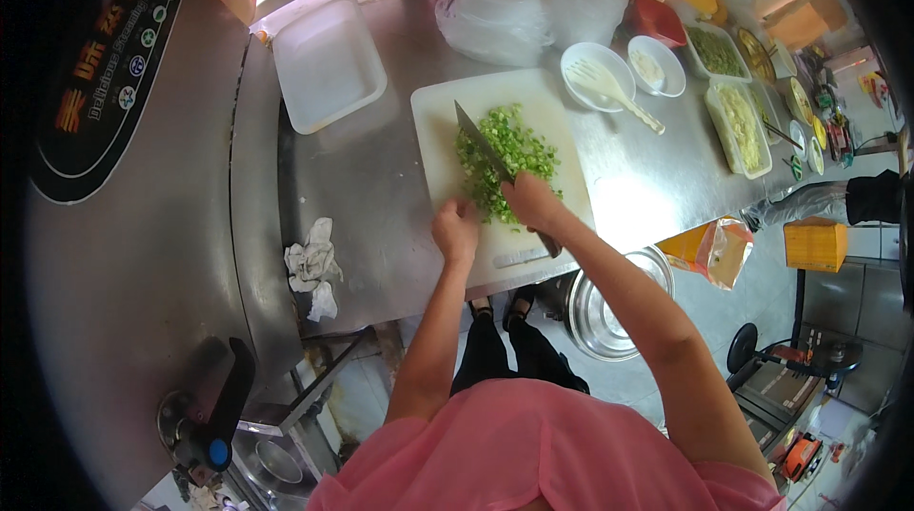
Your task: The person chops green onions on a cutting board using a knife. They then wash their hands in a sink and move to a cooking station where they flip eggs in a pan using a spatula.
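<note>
Chopped green vegetable [532, 147], probably scallion, lies spread in a heap on the white cutting board [435, 118]. My right hand [532, 200] grips the handle of a kitchen knife [480, 139]. Its blade points to the far left across the heap, over the green pieces. My left hand [455, 229] is at the heap's near left edge, over the board, with its fingers curled and slightly blurred. Whether anything is between those fingers is hidden. A slot handle [525, 257] is cut in the board's near edge.
A white tray [328, 68] stands at back left, a crumpled cloth [313, 257] nearer me. Right of the board are a bowl [582, 61] with a slotted spoon [607, 86], a smaller bowl [660, 79] and a tub of shredded vegetable [739, 129]. A metal steamer [200, 404] borders the left.
</note>
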`<state>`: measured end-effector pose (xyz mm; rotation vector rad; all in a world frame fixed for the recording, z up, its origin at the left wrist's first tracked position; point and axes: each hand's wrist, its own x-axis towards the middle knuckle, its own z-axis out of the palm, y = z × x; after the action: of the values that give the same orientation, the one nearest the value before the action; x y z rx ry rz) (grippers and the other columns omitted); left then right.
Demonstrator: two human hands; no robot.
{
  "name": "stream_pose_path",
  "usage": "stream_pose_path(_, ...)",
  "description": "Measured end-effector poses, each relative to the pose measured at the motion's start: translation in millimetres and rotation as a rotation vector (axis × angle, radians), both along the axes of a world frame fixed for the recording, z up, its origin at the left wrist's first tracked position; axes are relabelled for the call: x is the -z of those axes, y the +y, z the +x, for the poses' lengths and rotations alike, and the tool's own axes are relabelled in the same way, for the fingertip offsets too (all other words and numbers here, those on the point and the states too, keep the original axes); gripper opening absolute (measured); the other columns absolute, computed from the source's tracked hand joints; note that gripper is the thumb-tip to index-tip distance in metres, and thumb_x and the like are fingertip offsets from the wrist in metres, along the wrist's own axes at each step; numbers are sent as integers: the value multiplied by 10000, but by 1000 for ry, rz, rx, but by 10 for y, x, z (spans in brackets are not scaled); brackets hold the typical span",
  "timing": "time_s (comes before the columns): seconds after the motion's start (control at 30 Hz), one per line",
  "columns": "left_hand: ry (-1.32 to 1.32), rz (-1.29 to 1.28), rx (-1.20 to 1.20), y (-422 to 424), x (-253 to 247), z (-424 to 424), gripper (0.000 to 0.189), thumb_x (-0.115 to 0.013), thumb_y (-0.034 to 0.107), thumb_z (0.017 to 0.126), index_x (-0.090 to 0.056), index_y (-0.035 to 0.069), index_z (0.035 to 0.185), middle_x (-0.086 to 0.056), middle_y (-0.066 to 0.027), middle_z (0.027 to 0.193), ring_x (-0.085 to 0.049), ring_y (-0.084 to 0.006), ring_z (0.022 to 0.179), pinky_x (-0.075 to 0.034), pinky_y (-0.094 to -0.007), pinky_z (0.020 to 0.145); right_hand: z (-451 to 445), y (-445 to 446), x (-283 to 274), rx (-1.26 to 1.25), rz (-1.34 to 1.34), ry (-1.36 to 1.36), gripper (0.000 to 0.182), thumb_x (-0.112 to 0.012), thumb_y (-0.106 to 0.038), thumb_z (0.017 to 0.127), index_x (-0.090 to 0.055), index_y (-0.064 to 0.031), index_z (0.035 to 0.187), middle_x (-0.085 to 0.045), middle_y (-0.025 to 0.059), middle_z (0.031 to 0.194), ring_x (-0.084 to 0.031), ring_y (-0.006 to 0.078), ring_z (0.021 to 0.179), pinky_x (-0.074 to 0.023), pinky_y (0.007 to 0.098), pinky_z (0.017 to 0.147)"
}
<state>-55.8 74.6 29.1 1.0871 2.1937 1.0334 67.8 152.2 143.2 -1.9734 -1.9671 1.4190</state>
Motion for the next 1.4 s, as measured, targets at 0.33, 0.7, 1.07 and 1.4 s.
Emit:
stream_pose_path(0.33,-26,20,-9,-50,33,16,143,-616,181,783,-652,43,797,-649,-143,756,-620,-349,730,-474,-414,655,24,27,200,-89,279,-17,339,-493,-270,866,-574,60,852,-606,312,795,-611,449,805,-484,506,730)
stream_pose_path(0.7,44,13,42,-18,-1,38,156,-621,190,793,-653,39,818,-650,-152,748,-622,-345,711,-474,-410,647,13,-73,573,-67,244,-119,305,-474,-286,884,-523,6,956,-633,274,841,-618,432,823,-484,517,747)
stream_pose_path(1.07,58,33,57,-23,53,41,150,-613,174,798,-632,25,799,-644,-164,748,-623,-348,701,-471,-412,632,14,-639,576,9,295,-8,363,-464,-263,890,-557,82,823,-612,304,770,-608,463,761,-492,501,715)
stream_pose_path(1.4,95,82,56,-36,149,37,105,-621,130,794,-636,26,794,-639,-151,729,-623,-310,669,-471,-382,613,-97,-780,657,6,556,18,372,-493,-298,892,-518,73,909,-602,238,668,-624,316,529,-492,414,473)
